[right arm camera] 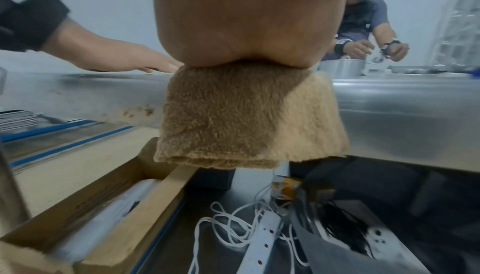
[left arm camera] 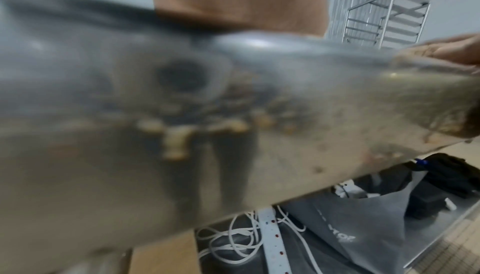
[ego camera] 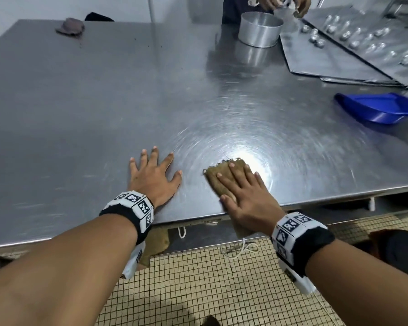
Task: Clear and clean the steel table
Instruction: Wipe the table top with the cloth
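The steel table [ego camera: 104, 102] fills the head view. My right hand [ego camera: 243, 191] lies flat with straight fingers on a folded brown cloth [ego camera: 218, 171] at the near edge; the cloth [right arm camera: 249, 118] hangs over the table's front rim in the right wrist view. My left hand [ego camera: 154, 175] rests flat on bare steel, fingers spread, about a hand's width left of the cloth. The left wrist view is blurred and shows mostly the table's front rim [left arm camera: 182, 114].
A blue dustpan [ego camera: 377, 109] lies at the right. A round metal tin [ego camera: 259, 28], flat trays [ego camera: 327, 57] with small metal moulds and another person's hands [ego camera: 283, 4] are at the far right. A dark rag [ego camera: 71, 25] lies far left. Crumbs dot the far surface.
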`<state>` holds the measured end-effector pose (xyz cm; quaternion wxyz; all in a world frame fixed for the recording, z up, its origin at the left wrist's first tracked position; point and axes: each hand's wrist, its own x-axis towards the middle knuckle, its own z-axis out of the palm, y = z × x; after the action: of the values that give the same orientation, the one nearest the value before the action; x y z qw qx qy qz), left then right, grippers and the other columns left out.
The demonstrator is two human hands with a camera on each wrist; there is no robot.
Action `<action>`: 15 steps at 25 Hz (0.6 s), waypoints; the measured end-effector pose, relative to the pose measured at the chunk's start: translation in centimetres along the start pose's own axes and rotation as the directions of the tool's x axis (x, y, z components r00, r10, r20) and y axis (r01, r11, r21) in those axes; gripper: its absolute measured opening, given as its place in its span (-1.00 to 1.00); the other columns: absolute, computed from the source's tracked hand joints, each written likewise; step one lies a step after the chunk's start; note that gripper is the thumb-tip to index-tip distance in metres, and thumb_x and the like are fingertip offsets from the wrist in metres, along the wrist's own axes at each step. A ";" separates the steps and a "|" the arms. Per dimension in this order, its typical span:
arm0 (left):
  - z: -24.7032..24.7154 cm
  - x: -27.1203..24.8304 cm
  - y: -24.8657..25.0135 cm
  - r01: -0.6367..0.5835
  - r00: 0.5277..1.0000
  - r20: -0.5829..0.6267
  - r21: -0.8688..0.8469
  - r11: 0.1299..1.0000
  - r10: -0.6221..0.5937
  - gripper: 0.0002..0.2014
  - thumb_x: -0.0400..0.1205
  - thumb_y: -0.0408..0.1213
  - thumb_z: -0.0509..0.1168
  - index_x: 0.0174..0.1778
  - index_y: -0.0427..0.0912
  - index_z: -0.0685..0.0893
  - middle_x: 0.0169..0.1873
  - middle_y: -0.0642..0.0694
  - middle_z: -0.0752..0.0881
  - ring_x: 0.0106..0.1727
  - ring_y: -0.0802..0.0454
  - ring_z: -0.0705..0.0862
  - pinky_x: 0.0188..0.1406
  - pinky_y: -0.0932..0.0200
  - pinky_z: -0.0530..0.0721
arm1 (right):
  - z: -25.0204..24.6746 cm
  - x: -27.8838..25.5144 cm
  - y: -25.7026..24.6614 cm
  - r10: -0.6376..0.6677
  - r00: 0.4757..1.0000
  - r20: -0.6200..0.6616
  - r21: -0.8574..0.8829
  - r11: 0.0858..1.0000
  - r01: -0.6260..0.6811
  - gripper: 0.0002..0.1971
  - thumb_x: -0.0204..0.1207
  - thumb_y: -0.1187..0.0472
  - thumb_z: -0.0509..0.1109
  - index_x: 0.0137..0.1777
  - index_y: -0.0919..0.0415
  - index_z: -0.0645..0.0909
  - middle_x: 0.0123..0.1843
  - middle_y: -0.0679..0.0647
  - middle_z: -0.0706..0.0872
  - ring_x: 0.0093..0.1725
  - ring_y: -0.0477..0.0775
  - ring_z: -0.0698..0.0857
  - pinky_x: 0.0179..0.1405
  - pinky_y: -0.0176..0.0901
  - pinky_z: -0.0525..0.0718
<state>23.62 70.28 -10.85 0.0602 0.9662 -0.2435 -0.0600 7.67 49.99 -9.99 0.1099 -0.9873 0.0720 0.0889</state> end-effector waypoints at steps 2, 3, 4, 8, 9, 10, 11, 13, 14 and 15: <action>0.2 -0.3 2.0 -0.035 0.999 0.000 -0.026 0.999 0.035 -0.33 0.66 0.31 -0.09 0.70 0.19 0.09 0.73 -0.10 -0.04 0.73 -0.20 -0.11 0.66 -0.30 -0.16 | 0.0 -1.3 2.6 0.091 0.995 -0.033 0.026 0.996 -0.090 -0.39 0.63 -0.23 -0.13 0.68 -0.24 -0.11 0.71 -0.07 -0.30 0.67 0.14 -0.35 0.65 0.20 -0.25; 0.3 -0.3 3.3 -0.049 0.999 0.006 -0.048 0.998 0.049 -0.33 0.66 0.31 -0.09 0.70 0.20 0.08 0.74 -0.09 -0.05 0.73 -0.19 -0.13 0.66 -0.30 -0.18 | -0.1 -1.9 4.4 0.158 0.986 -0.052 0.046 0.987 -0.155 -0.39 0.61 -0.24 -0.13 0.68 -0.26 -0.10 0.71 -0.08 -0.31 0.67 0.14 -0.35 0.65 0.20 -0.27; 0.5 -0.2 4.8 -0.056 0.998 0.010 -0.061 0.997 0.056 -0.33 0.66 0.31 -0.09 0.70 0.21 0.08 0.74 -0.08 -0.06 0.73 -0.19 -0.13 0.66 -0.30 -0.19 | -0.3 -2.5 6.4 0.230 0.971 -0.065 0.067 0.972 -0.225 -0.39 0.62 -0.25 -0.13 0.67 -0.28 -0.12 0.70 -0.08 -0.33 0.67 0.15 -0.35 0.63 0.19 -0.30; 1.6 0.4 9.3 -0.020 1.000 0.010 -0.014 1.000 0.020 -0.32 0.63 0.36 -0.15 0.69 0.23 0.05 0.74 -0.07 -0.08 0.73 -0.20 -0.15 0.64 -0.34 -0.23 | -2.3 -3.5 15.0 0.439 0.896 -0.066 0.120 0.895 -0.430 -0.38 0.60 -0.26 -0.17 0.67 -0.28 -0.18 0.72 -0.02 -0.32 0.68 0.24 -0.31 0.58 0.18 -0.35; 1.8 0.7 9.8 -0.004 1.000 0.009 -0.004 1.000 0.004 -0.31 0.63 0.37 -0.16 0.69 0.24 0.04 0.74 -0.07 -0.09 0.73 -0.21 -0.15 0.64 -0.34 -0.24 | -3.0 -3.0 16.7 0.468 0.882 -0.056 0.131 0.879 -0.458 -0.38 0.62 -0.25 -0.16 0.67 -0.26 -0.17 0.72 0.01 -0.30 0.68 0.26 -0.29 0.61 0.21 -0.31; 1.9 0.9 10.1 0.010 1.000 0.012 0.001 1.000 -0.010 -0.31 0.62 0.37 -0.17 0.69 0.25 0.03 0.74 -0.06 -0.09 0.73 -0.20 -0.15 0.64 -0.33 -0.25 | -3.6 -2.3 17.9 0.496 0.867 -0.045 0.144 0.862 -0.486 -0.38 0.63 -0.24 -0.15 0.68 -0.24 -0.17 0.73 0.03 -0.28 0.68 0.28 -0.28 0.63 0.23 -0.27; 2.0 0.9 10.3 0.023 1.000 0.011 0.001 1.000 -0.023 -0.31 0.62 0.37 -0.17 0.69 0.26 0.02 0.74 -0.05 -0.09 0.73 -0.19 -0.15 0.64 -0.32 -0.25 | -4.2 -1.4 18.7 0.527 0.849 -0.034 0.157 0.842 -0.517 -0.38 0.64 -0.24 -0.14 0.68 -0.21 -0.16 0.73 0.05 -0.28 0.68 0.30 -0.27 0.64 0.23 -0.25; 2.0 0.9 10.2 0.039 0.999 0.000 -0.004 0.999 -0.039 -0.32 0.63 0.37 -0.15 0.69 0.27 0.02 0.74 -0.02 -0.09 0.73 -0.15 -0.15 0.65 -0.29 -0.24 | -5.1 1.1 18.9 0.573 0.819 -0.011 0.181 0.807 -0.562 -0.37 0.64 -0.22 -0.12 0.69 -0.18 -0.15 0.72 0.09 -0.29 0.67 0.34 -0.28 0.65 0.22 -0.27; 2.0 1.0 10.1 0.040 0.999 -0.003 -0.007 0.999 -0.040 -0.32 0.63 0.37 -0.14 0.69 0.28 0.03 0.74 -0.01 -0.09 0.73 -0.14 -0.15 0.66 -0.28 -0.23 | -5.5 2.5 18.5 0.583 0.813 0.007 0.180 0.799 -0.574 -0.37 0.65 -0.22 -0.13 0.69 -0.17 -0.16 0.72 0.10 -0.31 0.67 0.35 -0.30 0.64 0.22 -0.29; 2.1 1.0 10.1 0.045 0.999 -0.004 -0.005 0.999 -0.045 -0.32 0.63 0.36 -0.13 0.69 0.28 0.03 0.74 0.01 -0.09 0.73 -0.13 -0.14 0.66 -0.28 -0.23 | -5.7 4.0 18.0 0.571 0.820 0.029 0.163 0.807 -0.568 -0.37 0.65 -0.22 -0.14 0.69 -0.17 -0.18 0.71 0.11 -0.34 0.66 0.36 -0.33 0.64 0.23 -0.30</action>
<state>19.53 60.75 -11.49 0.0619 0.9714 -0.2214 -0.0600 9.51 30.78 -8.96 0.1582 -0.9088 0.3727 0.1010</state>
